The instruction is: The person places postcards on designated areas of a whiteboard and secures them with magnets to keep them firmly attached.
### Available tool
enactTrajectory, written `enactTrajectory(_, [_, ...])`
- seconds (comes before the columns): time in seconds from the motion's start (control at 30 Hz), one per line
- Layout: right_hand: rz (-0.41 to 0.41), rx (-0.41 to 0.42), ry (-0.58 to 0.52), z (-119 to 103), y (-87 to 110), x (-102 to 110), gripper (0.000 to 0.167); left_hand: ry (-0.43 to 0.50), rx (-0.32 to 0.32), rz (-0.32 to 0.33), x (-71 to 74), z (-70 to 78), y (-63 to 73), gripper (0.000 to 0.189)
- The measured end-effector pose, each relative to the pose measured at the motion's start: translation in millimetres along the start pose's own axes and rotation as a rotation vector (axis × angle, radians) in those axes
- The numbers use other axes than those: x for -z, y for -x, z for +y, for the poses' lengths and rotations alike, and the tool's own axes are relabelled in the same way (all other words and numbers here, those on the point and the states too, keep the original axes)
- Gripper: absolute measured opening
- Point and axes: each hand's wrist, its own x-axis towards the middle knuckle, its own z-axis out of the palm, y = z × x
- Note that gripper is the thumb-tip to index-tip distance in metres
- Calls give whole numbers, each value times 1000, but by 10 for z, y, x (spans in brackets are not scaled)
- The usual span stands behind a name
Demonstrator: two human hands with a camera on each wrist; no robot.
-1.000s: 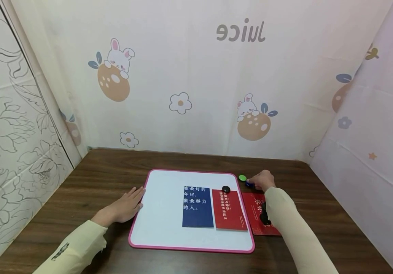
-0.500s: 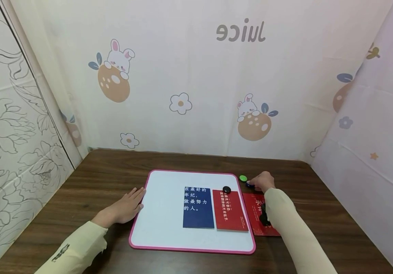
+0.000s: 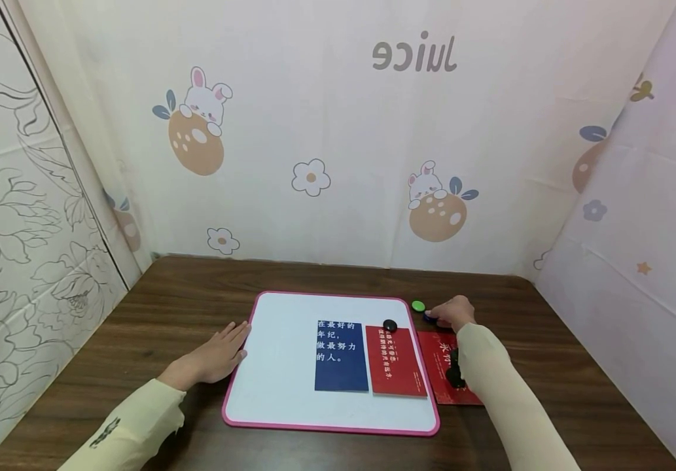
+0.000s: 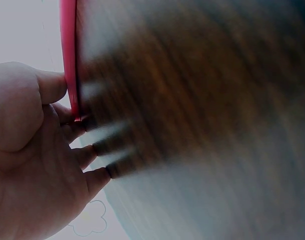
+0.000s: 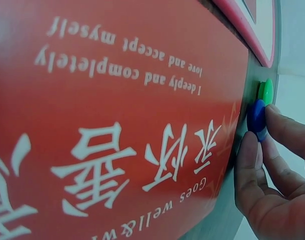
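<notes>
A whiteboard with a pink frame lies on the wooden table. At its left edge rests my left hand, fingers extended toward the frame; in the left wrist view the thumb touches the pink rim. Beyond the right edge, my right hand pinches a round blue magnet between thumb and fingertip. A green magnet sits right beside it. On the board lie a blue card and a red card, a black magnet at the red one's top.
Another red card lies on the table right of the board, partly hidden under my right forearm. Dark wrist gear shows over it. A patterned curtain hangs along the table's back edge, with more cloth at both sides.
The right fingers cover slightly more of the blue magnet than a second ago. Left hand, board and cards stay in place.
</notes>
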Motion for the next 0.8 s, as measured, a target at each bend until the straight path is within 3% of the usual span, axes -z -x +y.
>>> enactTrajectory(0.27, [-19, -17, -28, 27, -27, 19, 37, -18, -8, -14, 20, 19, 1, 53])
enactTrajectory(0.43, [-38, -60, -104, 52, -71, 19, 42, -7, -2, -11, 30, 39, 13, 53])
enactTrajectory(0.8, [-68, -136, -174, 55, -109, 22, 40, -2, 14, -18, 39, 69, 33, 53])
